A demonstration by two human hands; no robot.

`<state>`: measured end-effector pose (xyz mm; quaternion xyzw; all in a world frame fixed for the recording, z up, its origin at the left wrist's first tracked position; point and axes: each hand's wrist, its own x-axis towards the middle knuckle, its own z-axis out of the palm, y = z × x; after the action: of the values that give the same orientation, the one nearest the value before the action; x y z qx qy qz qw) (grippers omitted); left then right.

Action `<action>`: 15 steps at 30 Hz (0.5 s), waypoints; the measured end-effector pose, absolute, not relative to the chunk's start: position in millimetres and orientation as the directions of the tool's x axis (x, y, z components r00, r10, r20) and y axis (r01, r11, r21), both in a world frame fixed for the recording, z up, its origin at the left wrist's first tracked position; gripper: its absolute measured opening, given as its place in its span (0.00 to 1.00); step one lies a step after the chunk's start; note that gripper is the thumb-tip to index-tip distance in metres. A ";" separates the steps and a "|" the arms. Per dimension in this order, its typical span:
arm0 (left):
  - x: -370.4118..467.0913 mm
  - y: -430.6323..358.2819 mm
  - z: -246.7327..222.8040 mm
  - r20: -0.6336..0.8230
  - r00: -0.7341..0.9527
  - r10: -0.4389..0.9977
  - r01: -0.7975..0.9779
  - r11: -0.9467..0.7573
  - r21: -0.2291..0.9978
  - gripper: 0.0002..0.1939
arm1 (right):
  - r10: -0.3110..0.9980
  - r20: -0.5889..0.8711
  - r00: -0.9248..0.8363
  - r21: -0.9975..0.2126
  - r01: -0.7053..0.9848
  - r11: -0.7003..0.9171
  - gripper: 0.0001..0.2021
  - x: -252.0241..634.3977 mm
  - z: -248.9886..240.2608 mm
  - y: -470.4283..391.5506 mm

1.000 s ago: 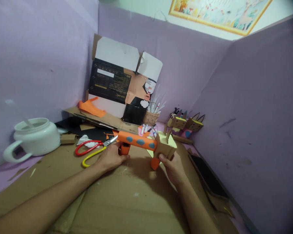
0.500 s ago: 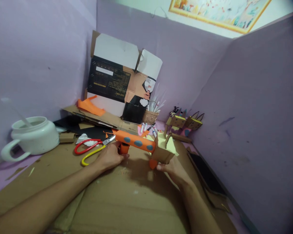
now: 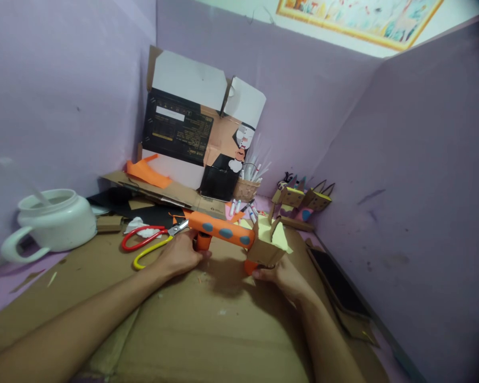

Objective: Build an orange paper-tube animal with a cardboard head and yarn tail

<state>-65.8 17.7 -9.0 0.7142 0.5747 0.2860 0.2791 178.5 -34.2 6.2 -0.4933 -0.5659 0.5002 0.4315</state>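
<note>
A paper animal figure stands in the middle, with an orange tube body (image 3: 219,230) bearing blue-grey spots and a cardboard box head (image 3: 267,250) topped with pale yellow paper and two upright ears. My left hand (image 3: 183,251) is closed around the orange leg (image 3: 203,242) at the tail end. At the head end, my right hand (image 3: 277,274) grips the other orange leg (image 3: 250,266), thumb in front and its other fingers mostly hidden. Scissors (image 3: 149,238) with one red and one yellow handle lie just beyond my left wrist, blades beside the body.
A white mug-like pot (image 3: 59,223) stands at left. Behind are a propped printed carton (image 3: 183,127), orange paper scraps (image 3: 149,173), a marker basket (image 3: 247,190) and loose markers. Cardboard animal figures (image 3: 303,199) stand at back right; a black flat piece (image 3: 339,282) lies along the right wall.
The head end and my right hand have shifted slightly left, and the orange leg there now sits more upright under the head. My left hand keeps its hold.
</note>
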 end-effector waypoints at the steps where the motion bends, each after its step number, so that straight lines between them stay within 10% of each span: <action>1: -66.0 17.6 -9.2 0.091 0.177 0.980 0.664 -0.187 0.724 0.20 | 0.991 -0.020 -0.132 -0.990 0.138 -0.002 0.13 178.2 6.8 -34.5; 15: -67.9 16.0 -9.0 0.111 0.204 0.973 0.657 -0.220 0.721 0.19 | 0.993 -0.073 -0.094 -0.978 0.200 -0.053 0.15 181.8 -2.3 -32.6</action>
<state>-67.9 16.0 -9.0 0.7260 0.5613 0.2881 0.2735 181.8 -32.6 -2.3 -0.5366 -0.5556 0.4884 0.4059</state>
